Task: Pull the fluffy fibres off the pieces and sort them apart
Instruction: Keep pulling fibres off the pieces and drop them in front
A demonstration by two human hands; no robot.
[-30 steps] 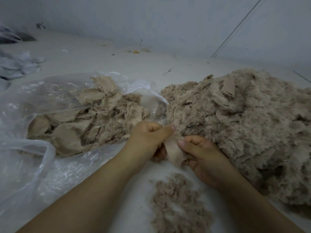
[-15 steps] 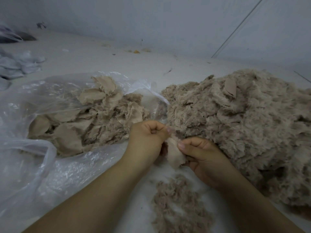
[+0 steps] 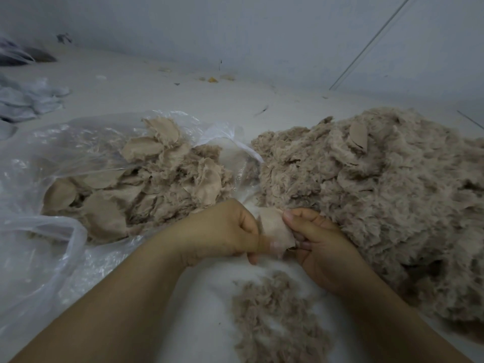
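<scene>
Dropped lower since a second ago, my left hand point(image 3: 225, 231) drags along the piece point(image 3: 275, 229) — right hand point(image 3: 317, 239) pinching it firm; fibres look stripped.

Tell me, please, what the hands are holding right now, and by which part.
Both hands hold one beige fabric piece: the left hand grips its left edge, and the right hand pinches its right edge between thumb and fingers.

left hand point(image 3: 225, 231) + right hand point(image 3: 318, 239) pinch fabric piece point(image 3: 273, 229) | fibre heap point(image 3: 280, 320) below | fluffy pile point(image 3: 379, 195) right
</scene>
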